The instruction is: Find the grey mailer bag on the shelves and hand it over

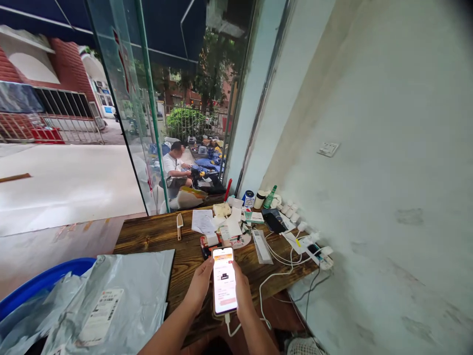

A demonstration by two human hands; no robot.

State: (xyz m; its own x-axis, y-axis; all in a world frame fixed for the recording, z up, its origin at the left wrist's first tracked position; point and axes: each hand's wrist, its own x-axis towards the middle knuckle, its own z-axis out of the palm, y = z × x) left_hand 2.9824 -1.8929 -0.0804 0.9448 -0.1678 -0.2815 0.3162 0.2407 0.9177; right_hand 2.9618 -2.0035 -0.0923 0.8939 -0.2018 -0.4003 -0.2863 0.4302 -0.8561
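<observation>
A smartphone (224,286) with a lit white and orange screen is held upright between both hands, above the near edge of a dark wooden table (148,236). My left hand (201,282) grips its left side and my right hand (241,285) its right side. From the phone's bottom end runs a white charging cable (227,320). Just beyond the phone lie a small orange and black box (205,244) and loose papers (232,226). The fingers behind the phone are hidden.
A grey mailing bag (144,281) with a label covers the table's left end, beside a blue tub (70,268). A knife (179,227), a green bottle (270,197), a dark phone (274,222) and tangled cables lie further back. Beyond the glass sits a person (175,165).
</observation>
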